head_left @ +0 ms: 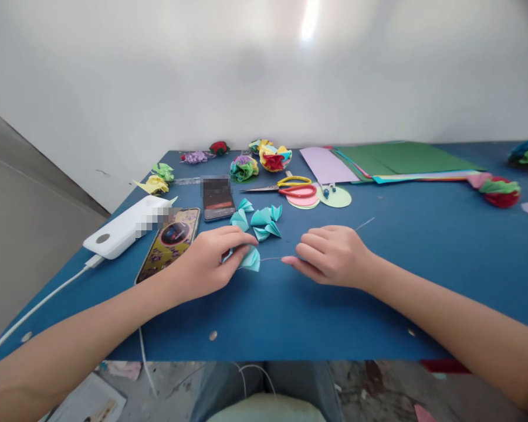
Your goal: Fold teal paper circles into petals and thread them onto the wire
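The left hand [209, 261] rests on the blue table [378, 281]. Its fingers [242, 240] are pinched together on a small folded piece of teal paper [250, 259]. The paper sits low on the table, right in front of the person, between the two hands.

The right hand [330, 255] is just beside it, also down on the table. Its fingers [293, 262] are closed on a thin thread [270, 258]. The thread runs from the right hand across to the teal paper. A bit more of the thread pokes out behind the right hand.

A little farther back lies a small bunch of folded teal pieces [261, 220]. They are near the hands but not touching them.

To the left of the left hand lies a phone [169, 243] with a bright screen. A white power bank [123, 225] lies next to it, with a white cable [35, 308] running off the table edge. A second phone [217, 199] lies behind the teal pieces.

Scissors [290, 186] with yellow and red handles lie farther back, beside some round paper cutouts [334, 197]. Colorful paper flowers [259, 161] sit near the far edge. Flat sheets of colored paper [400, 158] are stacked on the far right.
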The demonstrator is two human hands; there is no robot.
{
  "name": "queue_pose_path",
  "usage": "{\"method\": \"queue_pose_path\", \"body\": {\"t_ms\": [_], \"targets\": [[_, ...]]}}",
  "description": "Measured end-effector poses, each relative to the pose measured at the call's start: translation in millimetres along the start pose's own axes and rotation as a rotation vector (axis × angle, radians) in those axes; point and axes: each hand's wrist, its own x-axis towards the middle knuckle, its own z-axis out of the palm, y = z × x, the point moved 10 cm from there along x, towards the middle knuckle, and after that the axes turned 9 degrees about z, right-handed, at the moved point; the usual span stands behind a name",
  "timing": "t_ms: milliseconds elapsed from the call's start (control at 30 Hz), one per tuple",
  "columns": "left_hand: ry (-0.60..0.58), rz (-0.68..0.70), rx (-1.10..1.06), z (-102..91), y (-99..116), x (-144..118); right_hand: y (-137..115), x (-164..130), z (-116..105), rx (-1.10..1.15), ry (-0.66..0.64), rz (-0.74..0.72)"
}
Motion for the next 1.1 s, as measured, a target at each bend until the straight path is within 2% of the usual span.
{"method": "queue_pose_path", "body": {"t_ms": [133,367,433,533,700,867,1100], "targets": [[-0.060,-0.113,-0.148,7.4,-0.6,-3.8,-6.9,1.9,-3.0,-0.022,-0.001,-0.023],[-0.039,-0.256,-0.258,15.8,1.8,-10.6,-33.8,3.5,-6.4,-0.054,-0.023,-0.047],[-0.047,-0.290,-0.327,21.5,2.8,-13.1,-42.5,3.1,-7.3,-0.053,-0.022,-0.051],[-0.121,-0.404,-0.494,36.4,0.5,-19.8,-51.3,1.7,-7.0,-0.048,-0.030,-0.082],[-0.172,-0.518,-0.620,46.7,-3.9,-23.6,-48.1,1.1,-5.4,-0.029,-0.043,-0.090],[-0.239,-0.599,-0.772,61.6,-6.4,-27.6,-49.0,0.3,-13.6,-0.041,0.027,-0.115],[-0.212,-0.646,-0.827,62.6,-12.1,-27.8,-54.9,-4.7,-21.6,-0.069,0.054,-0.183]]}}
